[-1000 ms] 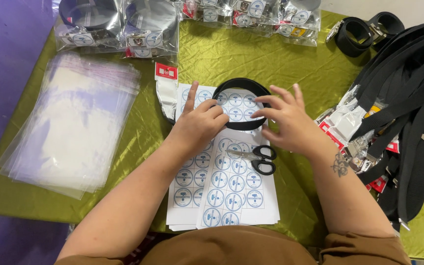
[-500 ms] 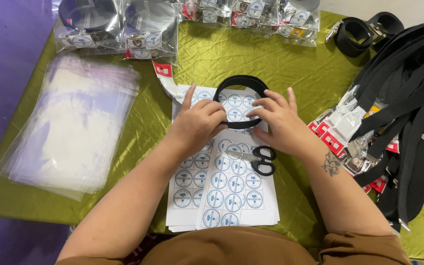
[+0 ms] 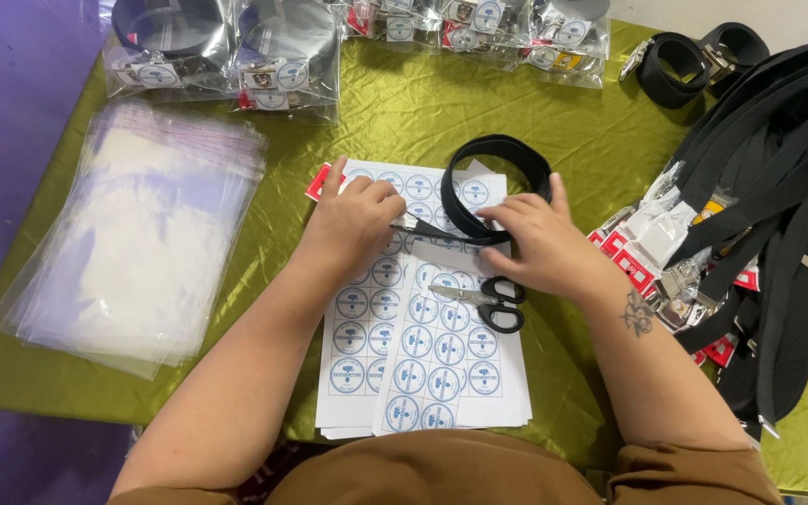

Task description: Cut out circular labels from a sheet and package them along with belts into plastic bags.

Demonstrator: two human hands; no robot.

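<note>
Head view, looking down on green cloth-covered table [image 3: 404, 122]. Left hand [image 3: 353, 224] curled shut, pinching metal buckle end [image 3: 413, 224] of coiled black belt [image 3: 497, 187]. Right hand [image 3: 535, 245], fingers spread, presses coil flat on sticker sheets [image 3: 423, 337].

Progress, judged: several belts already sealed in bags [image 3: 226, 51] at far edge; stack of clear bags [image 3: 133, 248] at left unused; loose black straps [image 3: 769, 178] piled right.

Belt: matte black webbing, rolled into a ring, lying on the sheets. Scissors [image 3: 483, 301] just beside right hand.
</note>
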